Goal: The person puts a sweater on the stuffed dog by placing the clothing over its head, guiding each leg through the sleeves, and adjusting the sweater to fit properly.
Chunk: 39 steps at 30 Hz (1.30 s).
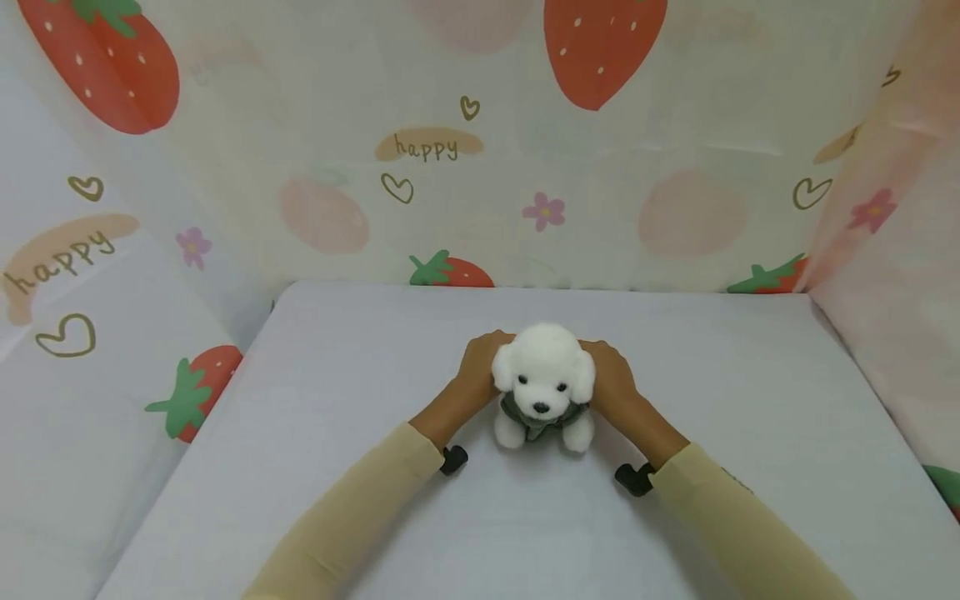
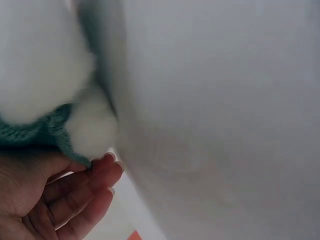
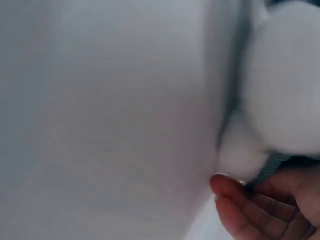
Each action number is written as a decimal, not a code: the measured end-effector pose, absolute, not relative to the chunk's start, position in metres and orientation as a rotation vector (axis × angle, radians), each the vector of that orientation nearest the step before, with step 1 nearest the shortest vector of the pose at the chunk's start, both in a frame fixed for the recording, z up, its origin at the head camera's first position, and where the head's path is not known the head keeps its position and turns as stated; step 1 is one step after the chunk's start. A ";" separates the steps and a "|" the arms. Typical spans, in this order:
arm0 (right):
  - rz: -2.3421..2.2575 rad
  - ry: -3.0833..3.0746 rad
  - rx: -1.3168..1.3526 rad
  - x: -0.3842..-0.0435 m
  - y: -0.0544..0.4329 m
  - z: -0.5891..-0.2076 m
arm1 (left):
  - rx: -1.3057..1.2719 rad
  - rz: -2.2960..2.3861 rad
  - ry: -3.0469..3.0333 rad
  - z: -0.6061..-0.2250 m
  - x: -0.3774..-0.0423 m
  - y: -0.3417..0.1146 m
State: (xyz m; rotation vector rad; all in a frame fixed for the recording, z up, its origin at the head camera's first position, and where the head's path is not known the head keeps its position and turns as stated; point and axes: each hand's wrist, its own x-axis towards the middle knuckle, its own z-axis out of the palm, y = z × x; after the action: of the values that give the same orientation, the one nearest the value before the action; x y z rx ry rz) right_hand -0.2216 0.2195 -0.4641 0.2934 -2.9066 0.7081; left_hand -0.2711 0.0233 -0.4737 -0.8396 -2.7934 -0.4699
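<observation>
A white plush dog (image 1: 546, 358) with black eyes and nose sits upright on the white table, facing me. It wears a dark green knitted garment (image 2: 65, 127). On its left side in the head view, my left hand (image 1: 480, 362) reaches behind it; the left wrist view shows thumb and fingers pinching the garment's edge beside a white tuft. My right hand (image 1: 611, 375) mirrors this on the other side. In the right wrist view, its curled fingers (image 3: 240, 210) pinch the green edge. The dog's back is hidden in the head view.
The white tabletop (image 1: 360, 358) surrounds the dog. Behind and at both sides hang cloth walls (image 1: 600, 158) printed with strawberries, hearts and flowers. A black wrist piece (image 1: 453, 460) shows at the left sleeve and another (image 1: 634, 479) at the right.
</observation>
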 end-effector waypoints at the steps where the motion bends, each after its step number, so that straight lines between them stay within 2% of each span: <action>1: 0.717 -2.878 0.309 -0.221 0.221 -0.467 | -0.834 -0.479 -2.775 -0.476 -0.271 0.023; 16: 0.521 -2.929 0.327 -0.216 0.223 -0.468 | -0.839 -0.362 -2.798 -0.474 -0.262 0.024; 21: 0.760 -3.066 0.393 -0.216 0.235 -0.463 | -0.889 -0.483 -2.926 -0.469 -0.258 0.014; 30: 1.197 -3.079 0.449 -0.210 0.257 -0.464 | -0.806 -1.077 -3.147 -0.464 -0.257 -0.014; 39: 0.922 -3.090 0.270 -0.200 0.258 -0.467 | -0.637 -0.732 -3.133 -0.464 -0.250 -0.012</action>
State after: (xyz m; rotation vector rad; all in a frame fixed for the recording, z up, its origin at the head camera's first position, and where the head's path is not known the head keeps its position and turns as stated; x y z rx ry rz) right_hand -0.2005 0.2579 -0.4665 0.2701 -3.0900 0.9223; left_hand -0.2502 -0.0120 -0.4642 -0.6370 -3.1327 -0.7324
